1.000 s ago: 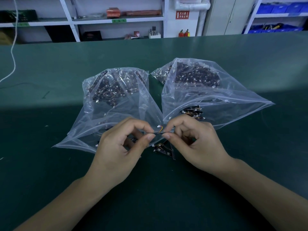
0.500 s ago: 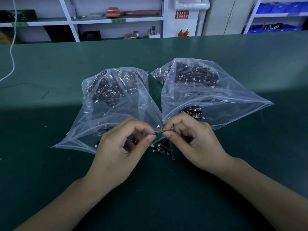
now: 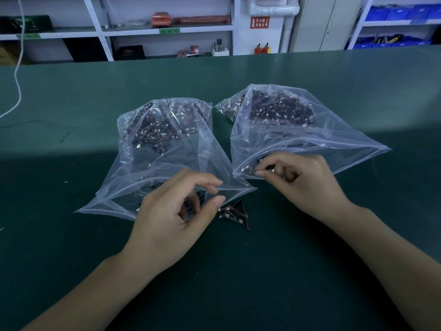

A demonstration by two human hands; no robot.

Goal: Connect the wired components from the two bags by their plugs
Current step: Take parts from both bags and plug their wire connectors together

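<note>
Looking down from the head camera, a green desk [image 3: 334, 91] fills the view, with two clear plastic bags lying side by side near its middle. The left bag [image 3: 152, 149] and the right bag [image 3: 281, 130] each hold a dark heap of small wired components with white plugs, piled toward the far end of each bag, and both mouths open toward the near edge of the desk.

At the mouth of the left bag, the left hand [image 3: 174, 218] hovers with its fingers curled; the thumb and forefinger sit close to the bag's near lip, but whether they pinch the plastic cannot be told. The right hand [image 3: 300, 182] reaches into the mouth of the right bag, its thumb and forefinger pinching a small wired component [image 3: 250, 169] with yellowish leads just inside the opening.

Between the two hands, on the bare desk just in front of the left bag's corner, lies a dark triangular board [image 3: 236, 215] with short wires at its top.

Beyond the far edge stand white shelves [image 3: 167, 29], blue bins [image 3: 401, 13] and a red sign [image 3: 260, 22]. A white cord [image 3: 18, 75] hangs near the far left corner.
</note>
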